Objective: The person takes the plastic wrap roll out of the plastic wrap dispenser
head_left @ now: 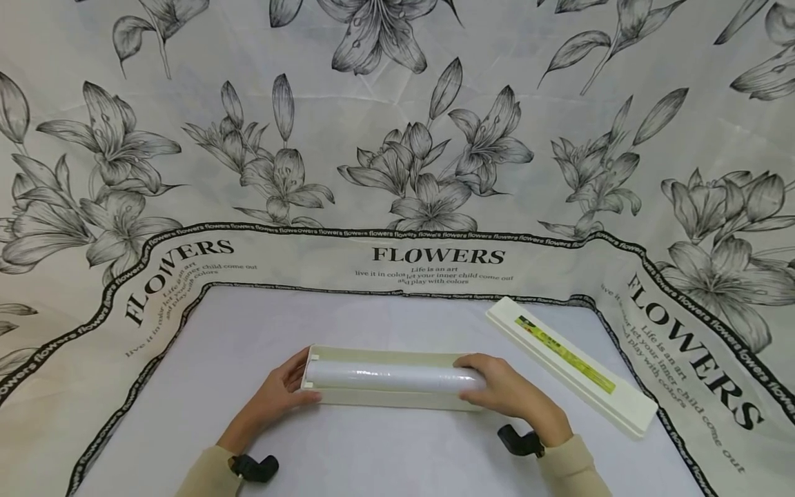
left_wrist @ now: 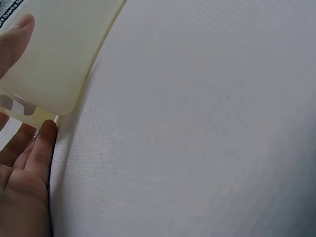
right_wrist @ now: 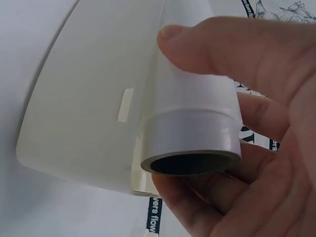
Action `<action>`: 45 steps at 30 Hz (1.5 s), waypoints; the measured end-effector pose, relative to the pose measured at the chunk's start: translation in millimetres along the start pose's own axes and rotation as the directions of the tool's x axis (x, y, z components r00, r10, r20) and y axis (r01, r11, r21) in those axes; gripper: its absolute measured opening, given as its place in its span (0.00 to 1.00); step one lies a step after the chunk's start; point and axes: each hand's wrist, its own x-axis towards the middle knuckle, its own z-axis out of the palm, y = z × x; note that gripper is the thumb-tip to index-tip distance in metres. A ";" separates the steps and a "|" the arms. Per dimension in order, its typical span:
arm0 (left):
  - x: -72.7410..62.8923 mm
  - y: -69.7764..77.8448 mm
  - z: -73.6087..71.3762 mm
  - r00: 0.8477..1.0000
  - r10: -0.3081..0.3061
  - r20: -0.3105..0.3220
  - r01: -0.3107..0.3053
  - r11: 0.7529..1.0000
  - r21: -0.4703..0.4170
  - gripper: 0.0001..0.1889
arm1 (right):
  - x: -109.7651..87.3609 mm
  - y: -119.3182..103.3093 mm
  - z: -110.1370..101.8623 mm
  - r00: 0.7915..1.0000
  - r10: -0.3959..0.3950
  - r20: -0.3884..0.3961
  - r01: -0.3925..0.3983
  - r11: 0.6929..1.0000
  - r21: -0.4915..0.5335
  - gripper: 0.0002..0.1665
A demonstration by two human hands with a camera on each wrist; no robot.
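A roll of cling film point(head_left: 391, 377) lies lengthwise along the long cream plastic dispenser box point(head_left: 385, 398) in the head view. My left hand point(head_left: 282, 392) holds the box's left end, thumb at the front and fingers round the end and back. In the left wrist view, that thumb lies against the box wall point(left_wrist: 74, 49), and a fingertip touches its lower corner. At the opposite end, my right hand point(head_left: 506, 388) grips the roll between thumb and fingers. The right wrist view shows the roll's hollow cardboard core point(right_wrist: 192, 163) facing out, with the box point(right_wrist: 84, 108) beside it.
A long cream lid point(head_left: 571, 369) with a yellow-green label lies slantwise on the right of the white tablecloth point(head_left: 373, 455). Behind stands a flower-printed cloth point(head_left: 298, 255) with a black lettered border. Both wrists carry black camera mounts.
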 end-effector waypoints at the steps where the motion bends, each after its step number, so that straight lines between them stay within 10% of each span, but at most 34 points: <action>1: 0.2 0.2 -0.1 1.000 -0.001 -0.001 0.001 1.000 0.002 0.53 | 0.6 -0.6 -0.6 1.000 -0.008 0.002 0.008 1.000 0.000 0.28; 26: -0.3 2.2 -0.9 1.000 0.008 0.010 -0.008 1.000 -0.016 0.53 | 19.0 -11.0 10.2 0.997 -0.050 0.066 0.050 0.999 0.002 0.28; 45: 0.2 -0.8 -0.7 1.000 0.010 0.002 -0.010 1.000 0.007 0.52 | 11.2 -3.5 18.2 0.987 -0.158 -0.029 0.157 0.987 -0.041 0.26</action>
